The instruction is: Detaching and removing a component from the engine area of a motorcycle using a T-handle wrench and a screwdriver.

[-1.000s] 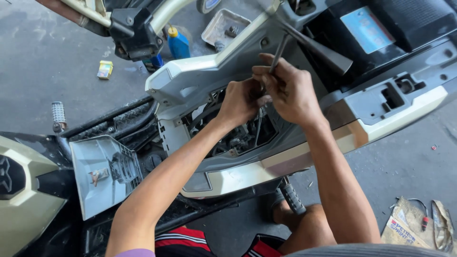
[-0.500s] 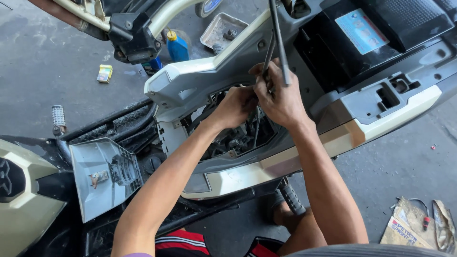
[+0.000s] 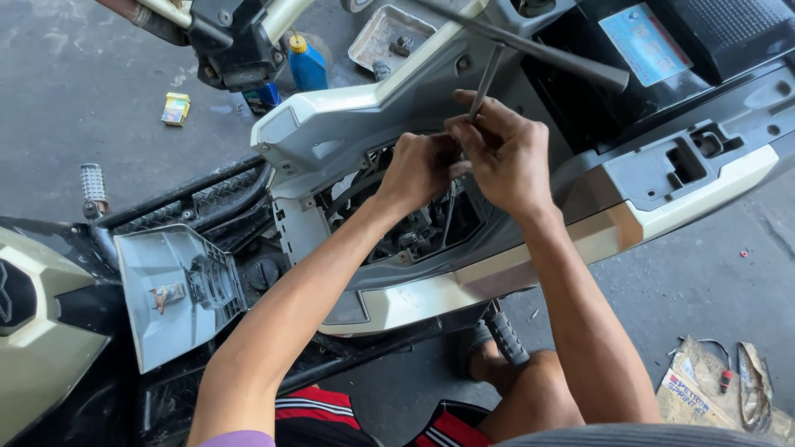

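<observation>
Scooter bodywork (image 3: 513, 273), cream and grey with a side panel off, fills the view across the concrete floor (image 3: 74, 108), and both hands work at the open engine bay (image 3: 414, 223) in its middle. The right hand (image 3: 509, 157) has its fingers pinched together round a slim metal tool shaft (image 3: 484, 83) that runs down into the opening, while the left hand (image 3: 418, 170) is curled shut just beside it, apparently steadying the shaft's lower part, though its fingertips are hidden. This looks like seating the tool on a fastener deep inside, so the next move probably calls for keeping the shaft straight while turning it.

Repair workshop: stripped scooter (image 3: 464, 174) on oil-stained concrete floor (image 3: 74, 141).
</observation>
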